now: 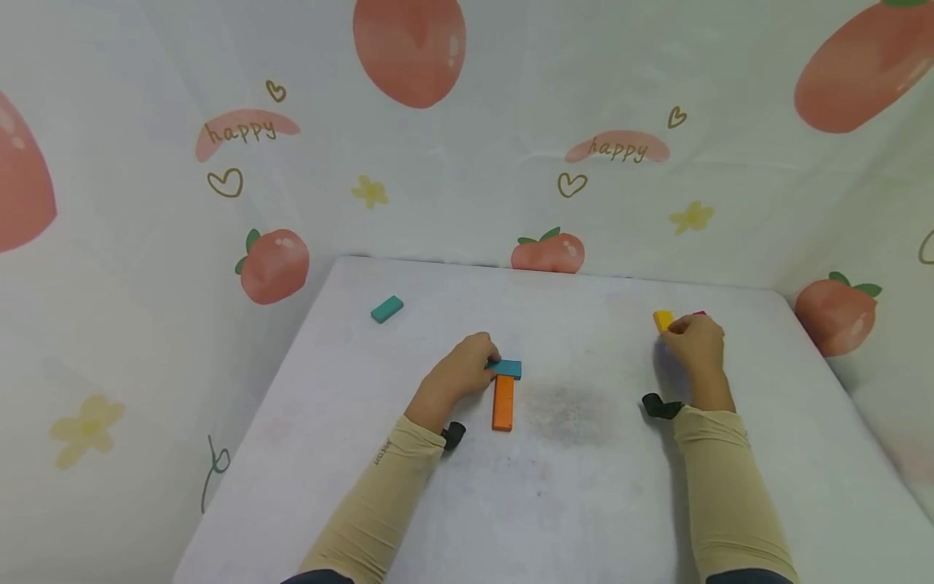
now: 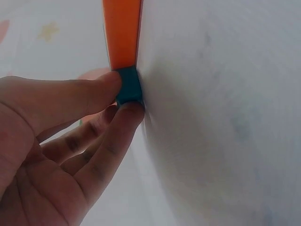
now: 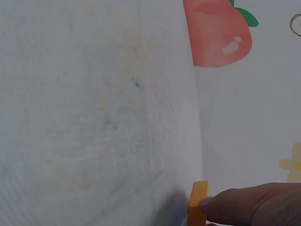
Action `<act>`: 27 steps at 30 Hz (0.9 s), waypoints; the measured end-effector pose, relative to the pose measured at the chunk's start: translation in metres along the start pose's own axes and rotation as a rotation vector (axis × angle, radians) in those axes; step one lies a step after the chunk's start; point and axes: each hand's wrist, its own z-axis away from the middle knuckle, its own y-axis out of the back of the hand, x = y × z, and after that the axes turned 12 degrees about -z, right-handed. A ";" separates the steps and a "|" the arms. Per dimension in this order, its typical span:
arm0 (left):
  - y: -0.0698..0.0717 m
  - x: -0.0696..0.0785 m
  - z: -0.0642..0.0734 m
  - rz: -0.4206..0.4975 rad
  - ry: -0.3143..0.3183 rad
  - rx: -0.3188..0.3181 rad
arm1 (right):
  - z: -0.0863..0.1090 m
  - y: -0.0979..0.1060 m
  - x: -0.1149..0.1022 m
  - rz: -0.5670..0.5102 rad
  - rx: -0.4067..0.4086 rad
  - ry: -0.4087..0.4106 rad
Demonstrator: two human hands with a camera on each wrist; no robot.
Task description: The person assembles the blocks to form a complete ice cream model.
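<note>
My left hand (image 1: 461, 369) pinches the left end of a blue block (image 1: 508, 370) between thumb and fingers. In the left wrist view the end of that blue block (image 2: 128, 85) shows between thumb and fingertips. The blue block lies crosswise against the far end of an orange block (image 1: 503, 403), which points toward me. At the far right my right hand (image 1: 696, 345) has its fingers at a yellow block (image 1: 662, 320). In the right wrist view a finger presses on the side of the yellow block (image 3: 198, 202); its lower part is cut off.
A teal green block (image 1: 387, 309) lies at the back left of the white table (image 1: 584, 511). Just behind my right hand a pinkish-red block (image 1: 700, 313) is mostly hidden. A cloth wall (image 1: 467, 203) printed with peaches stands along the table's far edge.
</note>
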 end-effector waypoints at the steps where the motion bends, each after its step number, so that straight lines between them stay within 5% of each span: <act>1: 0.000 0.000 0.000 0.002 0.001 0.000 | 0.000 -0.001 -0.001 -0.001 0.000 0.013; 27: -0.002 -0.001 -0.001 0.003 0.011 0.004 | 0.007 -0.073 -0.063 -0.089 -0.167 0.128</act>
